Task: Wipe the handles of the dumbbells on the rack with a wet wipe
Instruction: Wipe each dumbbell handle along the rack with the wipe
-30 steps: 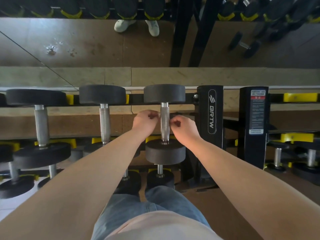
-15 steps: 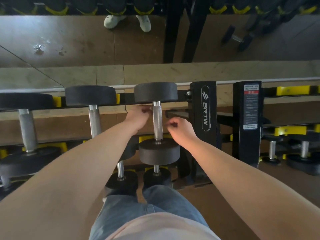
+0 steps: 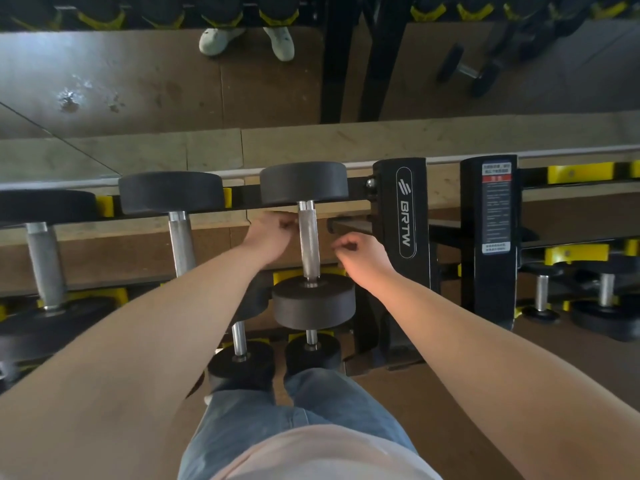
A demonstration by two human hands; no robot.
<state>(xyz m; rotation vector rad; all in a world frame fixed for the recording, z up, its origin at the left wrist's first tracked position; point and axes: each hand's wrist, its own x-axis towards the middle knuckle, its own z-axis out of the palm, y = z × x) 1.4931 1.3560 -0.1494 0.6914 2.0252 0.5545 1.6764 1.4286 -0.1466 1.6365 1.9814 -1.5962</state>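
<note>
Looks down along two bare forearms at a dumbbell rack (image 3: 403,209), its black upright marked BRTW on the right. Reaches the left hand (image 3: 268,237) to the left side of the knurled steel handle (image 3: 308,244) of the rightmost top-tier dumbbell (image 3: 313,301), with curled fingers (image 3: 287,223) right beside the handle near its far end. Cannot tell whether these touch the metal or pinch anything. Holds the right hand (image 3: 365,254) just right of the same handle and apart from it, fingers curled in toward the thumb. Cannot tell whether anything sits between them.

Finds that dumbbell lying near-to-far across the top rails, one black head at the far rail and the other at the near rail. Shows a second dumbbell (image 3: 181,244) and a third dumbbell (image 3: 45,265) to the left on the same tier, lying the same way, well apart from both hands. Shows smaller dumbbells (image 3: 239,341) on the lower tier, just beyond blue jeans (image 3: 277,420). Places a second upright (image 3: 495,209) with a printed label farther right. Takes in a mirror (image 3: 138,81) at the far side, reflecting pale shoes (image 3: 218,39) and a loose dumbbell (image 3: 465,71) on the floor.
</note>
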